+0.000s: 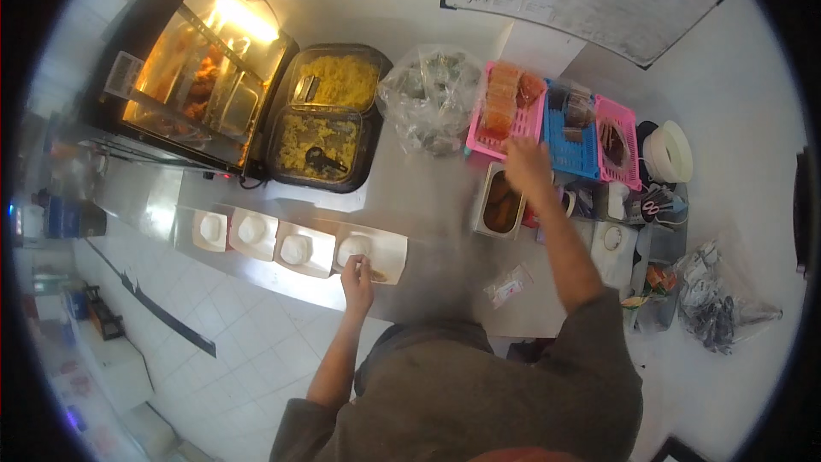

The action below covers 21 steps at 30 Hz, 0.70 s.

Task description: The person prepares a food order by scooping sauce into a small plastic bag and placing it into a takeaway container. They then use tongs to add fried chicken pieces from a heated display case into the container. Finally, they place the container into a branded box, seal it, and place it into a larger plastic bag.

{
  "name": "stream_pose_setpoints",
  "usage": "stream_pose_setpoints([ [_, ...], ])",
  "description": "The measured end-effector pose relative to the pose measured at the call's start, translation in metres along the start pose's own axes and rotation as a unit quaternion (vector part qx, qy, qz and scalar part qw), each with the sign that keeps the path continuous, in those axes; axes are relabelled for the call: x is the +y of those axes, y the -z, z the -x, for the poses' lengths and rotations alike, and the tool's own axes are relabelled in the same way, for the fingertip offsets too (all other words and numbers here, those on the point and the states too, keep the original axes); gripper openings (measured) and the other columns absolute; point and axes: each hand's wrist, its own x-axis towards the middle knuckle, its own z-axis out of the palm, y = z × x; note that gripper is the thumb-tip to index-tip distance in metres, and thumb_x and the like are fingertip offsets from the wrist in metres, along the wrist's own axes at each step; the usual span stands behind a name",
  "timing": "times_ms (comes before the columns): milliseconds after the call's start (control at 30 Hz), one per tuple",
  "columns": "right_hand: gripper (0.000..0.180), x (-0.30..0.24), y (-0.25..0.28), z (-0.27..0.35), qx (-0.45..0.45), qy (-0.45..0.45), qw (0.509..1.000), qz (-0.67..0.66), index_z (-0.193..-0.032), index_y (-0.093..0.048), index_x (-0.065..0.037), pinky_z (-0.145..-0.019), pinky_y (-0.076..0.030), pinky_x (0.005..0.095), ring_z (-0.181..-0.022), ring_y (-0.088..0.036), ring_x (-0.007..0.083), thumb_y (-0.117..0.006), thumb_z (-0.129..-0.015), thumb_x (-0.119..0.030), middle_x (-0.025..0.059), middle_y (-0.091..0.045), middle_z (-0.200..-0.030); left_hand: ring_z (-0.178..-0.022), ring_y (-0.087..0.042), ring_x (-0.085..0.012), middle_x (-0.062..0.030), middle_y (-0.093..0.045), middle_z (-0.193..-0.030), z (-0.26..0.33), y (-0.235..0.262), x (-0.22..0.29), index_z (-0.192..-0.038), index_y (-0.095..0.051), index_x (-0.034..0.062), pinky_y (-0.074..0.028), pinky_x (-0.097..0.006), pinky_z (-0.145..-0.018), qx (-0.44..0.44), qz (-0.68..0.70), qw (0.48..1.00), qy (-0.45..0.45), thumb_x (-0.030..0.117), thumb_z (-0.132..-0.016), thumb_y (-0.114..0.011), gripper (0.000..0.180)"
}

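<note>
1 head-worn fisheye looks steeply down, fairly near, on the steel counter point(428, 205)

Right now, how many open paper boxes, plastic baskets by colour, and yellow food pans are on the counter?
Open paper boxes with rice: 4
Pink baskets: 2
Blue basket: 1
Yellow food pans: 2
Total: 9

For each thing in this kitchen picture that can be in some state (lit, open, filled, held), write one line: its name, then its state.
heated display case: lit, food inside
two trays of yellow food: uncovered, filled
four paper boxes: open, a white mound in each
left hand: resting on the nearest box
right hand: blurred, at the pink basket, grip unclear
metal tub: open, brown contents
clear bag: full
</note>
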Motion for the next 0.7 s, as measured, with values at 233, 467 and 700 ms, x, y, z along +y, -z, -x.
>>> stream_pose_setpoints([
  [233, 0.029, 0.082, -0.069, -0.080, -0.320, -0.020, 0.946, 0.050, -0.100, -0.073, -0.008, -0.091, -0.046, 0.0466, -0.104, -0.065, 0.0313, -0.071, -0.077, -0.026, 0.0139, -0.072, -0.103, -0.107, -0.054, -0.0312, -0.0131, -0.061, -0.108, 0.005, 0.004, -0.064, -0.109, -0.061, 0.0067, -0.038, -0.046, -0.094, 0.112, -0.328, 0.936, -0.062, 0.014, -0.093, -0.060, 0.018],
  [467, 0.022, 0.087, -0.030, -0.078, -0.169, 0.096, 0.956, -0.222, -0.094, -0.069, 0.002, -0.066, -0.051, 0.0383, -0.073, -0.067, 0.0270, -0.068, -0.084, -0.017, 0.0155, -0.070, -0.083, -0.116, -0.048, -0.0330, -0.0120, -0.058, -0.120, 0.011, 0.020, -0.027, -0.116, -0.061, 0.0088, -0.030, -0.049, -0.102, 0.130, -0.282, 0.948, -0.075, 0.017, -0.087, -0.068, 0.031],
  [700, 0.019, -0.159, 0.085, -0.004, -0.270, 0.282, 0.851, -0.351, -0.101, -0.070, 0.002, -0.072, -0.051, 0.0357, -0.078, -0.067, 0.0268, -0.063, -0.091, -0.013, 0.0171, -0.069, -0.086, -0.124, -0.051, -0.0305, -0.0157, -0.055, -0.133, -0.035, 0.063, 0.113, -0.137, -0.049, 0.0030, -0.037, -0.042, -0.106, -0.042, -0.065, 0.973, -0.220, 0.033, -0.086, -0.074, 0.065],
])
